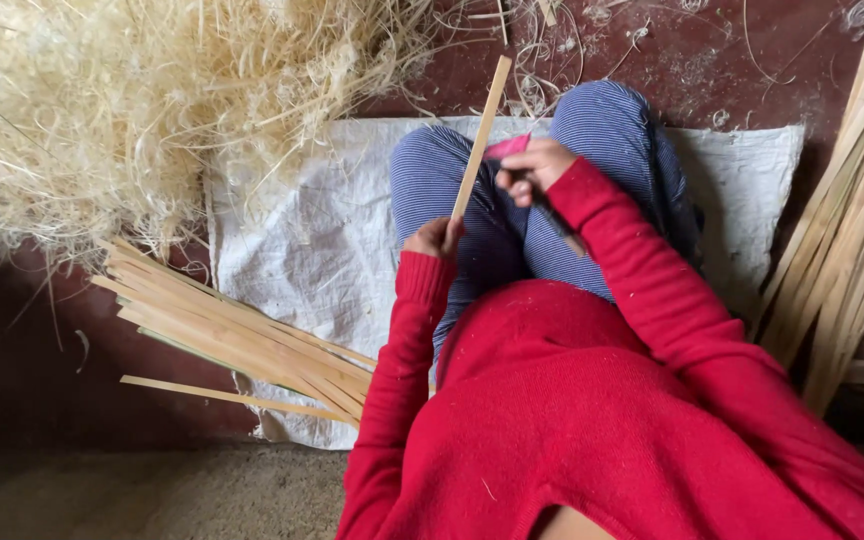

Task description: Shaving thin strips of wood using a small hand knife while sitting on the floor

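My left hand [434,238] grips the near end of a long pale bamboo strip [481,133] that slants up and away over my striped blue knees. My right hand [529,166] is closed on a tool with a pink handle [505,148], held against the strip about midway along it. The tool's blade is hidden behind my fingers. Both arms wear red sleeves.
A pile of cut bamboo strips [242,345] lies at the left on a white woven sack [322,240]. Another bundle of strips [852,230] leans at the right. A large heap of pale shavings [122,100] fills the upper left. The floor is dark red.
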